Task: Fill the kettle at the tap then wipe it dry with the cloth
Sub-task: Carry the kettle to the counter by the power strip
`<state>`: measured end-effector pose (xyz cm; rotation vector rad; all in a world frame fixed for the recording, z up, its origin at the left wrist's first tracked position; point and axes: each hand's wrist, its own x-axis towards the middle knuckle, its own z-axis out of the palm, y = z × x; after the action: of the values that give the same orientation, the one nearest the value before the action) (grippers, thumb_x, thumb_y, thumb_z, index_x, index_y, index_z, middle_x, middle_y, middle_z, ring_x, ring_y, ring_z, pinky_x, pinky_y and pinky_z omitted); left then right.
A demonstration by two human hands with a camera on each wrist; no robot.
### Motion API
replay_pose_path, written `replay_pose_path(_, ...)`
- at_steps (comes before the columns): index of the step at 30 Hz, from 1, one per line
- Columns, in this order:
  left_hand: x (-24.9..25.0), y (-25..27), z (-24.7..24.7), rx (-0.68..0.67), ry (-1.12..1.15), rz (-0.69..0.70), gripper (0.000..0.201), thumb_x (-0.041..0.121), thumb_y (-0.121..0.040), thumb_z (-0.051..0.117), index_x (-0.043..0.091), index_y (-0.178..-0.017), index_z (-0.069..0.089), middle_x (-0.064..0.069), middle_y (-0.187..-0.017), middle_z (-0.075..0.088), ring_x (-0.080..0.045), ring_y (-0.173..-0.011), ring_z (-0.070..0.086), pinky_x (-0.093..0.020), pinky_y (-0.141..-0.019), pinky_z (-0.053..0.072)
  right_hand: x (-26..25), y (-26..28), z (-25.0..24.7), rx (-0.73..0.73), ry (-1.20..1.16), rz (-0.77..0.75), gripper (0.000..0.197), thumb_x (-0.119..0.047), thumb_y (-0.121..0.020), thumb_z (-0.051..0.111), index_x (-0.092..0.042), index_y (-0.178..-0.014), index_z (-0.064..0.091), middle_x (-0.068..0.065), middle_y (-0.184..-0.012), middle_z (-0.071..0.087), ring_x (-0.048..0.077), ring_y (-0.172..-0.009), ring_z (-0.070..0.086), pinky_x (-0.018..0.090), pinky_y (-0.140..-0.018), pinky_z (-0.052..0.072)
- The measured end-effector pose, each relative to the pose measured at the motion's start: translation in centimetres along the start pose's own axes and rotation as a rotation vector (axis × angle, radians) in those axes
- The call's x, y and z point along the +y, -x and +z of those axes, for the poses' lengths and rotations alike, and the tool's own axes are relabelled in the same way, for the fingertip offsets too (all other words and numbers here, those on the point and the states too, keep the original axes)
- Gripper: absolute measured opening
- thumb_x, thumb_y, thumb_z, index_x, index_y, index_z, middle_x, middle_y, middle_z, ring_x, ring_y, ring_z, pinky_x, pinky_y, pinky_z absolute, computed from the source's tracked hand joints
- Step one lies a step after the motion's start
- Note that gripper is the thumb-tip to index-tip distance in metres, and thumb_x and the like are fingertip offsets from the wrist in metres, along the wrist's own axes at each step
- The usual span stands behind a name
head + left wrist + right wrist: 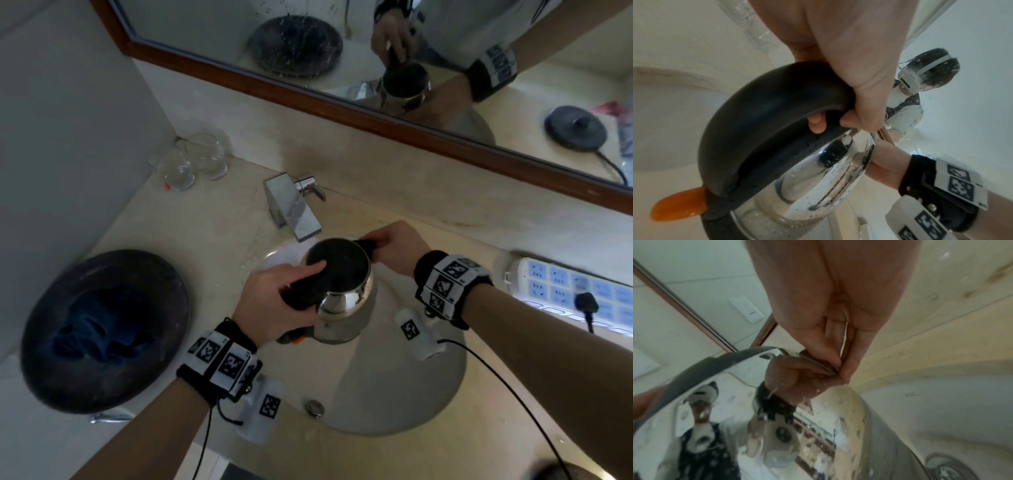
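Kettle [346, 294] is held upright over the sink [445, 377], just below and in front of the tap [294, 209], lid open, dark inside. Can't tell water level; no stream visible from the tap.

Grip state:
- left hand [274, 301]: fingers curled round the black handle [760, 116], clamped on it. Orange switch [678, 206] sits at the handle base, clear of the fingers.
- right hand [397, 250]: fingertips [844, 369] pinched together on the kettle's top edge on the far side, prob. rim or lid hinge, hard to tell which.

Handling, my read: steel body, rigid, droplets all over in both wrist views, so slippery. Will be heavy and want to tip fwd once full. Carry by the handle only; the rim pinch is OK for steadying, not for load. For wiping, keep left on the handle and run the cloth over the body with right.

Room/edges:
- tap spout is close above the rim, easy to knock when lifting out.
- mirror [342, 92] frame behind, two glasses [191, 164] on the bench [212, 233] far left, fragile.
- dark bowl [102, 329] left of the sink with something blue in it, maybe the cloth.
- power strip [565, 287] on the right with a plug in it: keep drips away.
- most free bench is front right.
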<state>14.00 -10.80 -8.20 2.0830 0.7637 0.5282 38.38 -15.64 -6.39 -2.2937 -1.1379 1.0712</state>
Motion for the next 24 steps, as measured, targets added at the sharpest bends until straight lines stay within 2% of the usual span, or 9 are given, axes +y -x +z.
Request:
replay_pose_path(2, 0.8, -0.4, -0.1, -0.006, -0.014, 0.035, 0.061, 0.033, -0.06, 0.076, 0.028, -0.12, 0.067, 0.003, -0.072, 0.067, -0.007, -0.061, 0.059, -0.018, -0.065, 0.048, -0.2, 1.0, -1.0, 0.035, -0.033, 0.0, 0.028, -0.001, -0.082, 0.064, -0.014, -0.103, 0.077, 0.004, -0.083, 0.072, 0.012, -0.08, 0.062, 0.021, -0.076, 0.043)
replay_pose_path(4, 1.6, -1.1, -0.4, -0.008, 0.002, 0.048, 0.06, 0.031, -0.06, 0.077, 0.022, -0.119, 0.069, -0.003, -0.074, 0.068, -0.018, -0.062, 0.061, -0.021, -0.065, 0.05, -0.3, 1.8, -1.9, 0.08, -0.072, 0.008, 0.032, 0.003, -0.08, 0.062, -0.013, -0.104, 0.076, 0.004, -0.082, 0.071, 0.013, -0.081, 0.063, 0.021, -0.076, 0.044)
replay_pose_path(10, 5.5, -2.7, -1.3, -0.085, 0.055, 0.042, 0.067, 0.004, -0.06, 0.085, 0.026, -0.12, 0.064, -0.002, -0.094, 0.072, -0.003, -0.08, 0.066, -0.009, -0.073, 0.051, -0.3, 4.8, -4.5, 0.195, -0.103, 0.033, 0.036, 0.005, -0.082, 0.058, -0.013, -0.108, 0.075, -0.002, -0.073, 0.067, 0.012, -0.077, 0.061, 0.018, -0.067, 0.044)
replay_pose_path(13, 8.3, -3.5, -2.3, -0.12, 0.054, 0.01, 0.059, 0.006, -0.066, 0.083, 0.034, -0.116, 0.066, 0.009, -0.099, 0.07, 0.006, -0.081, 0.065, -0.012, -0.076, 0.055, -0.2, 6.8, -6.1, 0.274, -0.153, 0.059, 0.032, 0.004, -0.085, 0.057, -0.01, -0.107, 0.074, 0.001, -0.074, 0.066, 0.01, -0.068, 0.06, 0.016, -0.063, 0.045)
replay_pose_path(15, 9.9, -4.1, -2.9, -0.142, 0.02, 0.026, 0.056, 0.01, -0.07, 0.081, 0.034, -0.118, 0.065, 0.016, -0.098, 0.066, 0.003, -0.081, 0.066, -0.014, -0.077, 0.056, -0.3, 8.0, -7.5, 0.33, -0.198, 0.064, 0.026, 0.0, -0.087, 0.059, -0.01, -0.106, 0.074, 0.002, -0.075, 0.067, 0.004, -0.062, 0.059, 0.016, -0.059, 0.05)
replay_pose_path(17, 11.4, -4.6, -3.4, -0.155, -0.004, 0.049, 0.056, 0.011, -0.073, 0.08, 0.03, -0.123, 0.062, 0.014, -0.094, 0.063, -0.001, -0.079, 0.067, -0.017, -0.077, 0.056, -0.5, 9.2, -8.9, 0.388, -0.207, 0.049, 0.023, -0.003, -0.086, 0.062, -0.01, -0.103, 0.075, 0.0, -0.07, 0.067, 0.006, -0.063, 0.061, 0.019, -0.063, 0.056)
replay_pose_path(21, 14.7, -5.0, -3.6, -0.19, -0.069, 0.104, 0.056, 0.017, -0.076, 0.077, 0.031, -0.127, 0.056, 0.005, -0.097, 0.064, -0.009, -0.084, 0.069, -0.019, -0.079, 0.053, -0.8, 12.1, -11.7, 0.492, -0.192, 0.018, 0.023, -0.005, -0.079, 0.069, -0.014, -0.099, 0.077, 0.003, -0.082, 0.074, 0.019, -0.085, 0.071, 0.034, -0.082, 0.06)
replay_pose_path(22, 15.6, -5.1, -3.6, -0.192, -0.066, 0.117, 0.055, 0.017, -0.076, 0.077, 0.031, -0.125, 0.056, 0.004, -0.099, 0.064, -0.01, -0.087, 0.069, -0.018, -0.08, 0.054, -0.8, 13.1, -12.3, 0.52, -0.181, 0.015, 0.024, -0.005, -0.078, 0.07, -0.014, -0.099, 0.077, 0.004, -0.085, 0.075, 0.02, -0.087, 0.071, 0.035, -0.084, 0.06)
replay_pose_path(24, 17.3, -5.5, -3.7, -0.201, -0.052, 0.134, 0.053, 0.018, -0.073, 0.079, 0.032, -0.12, 0.058, 0.003, -0.1, 0.065, -0.012, -0.089, 0.07, -0.026, -0.084, 0.057, -0.6, 14.8, -13.3, 0.57, -0.144, 0.02, 0.024, -0.004, -0.078, 0.069, -0.013, -0.099, 0.077, 0.007, -0.087, 0.075, 0.021, -0.088, 0.071, 0.033, -0.081, 0.059)
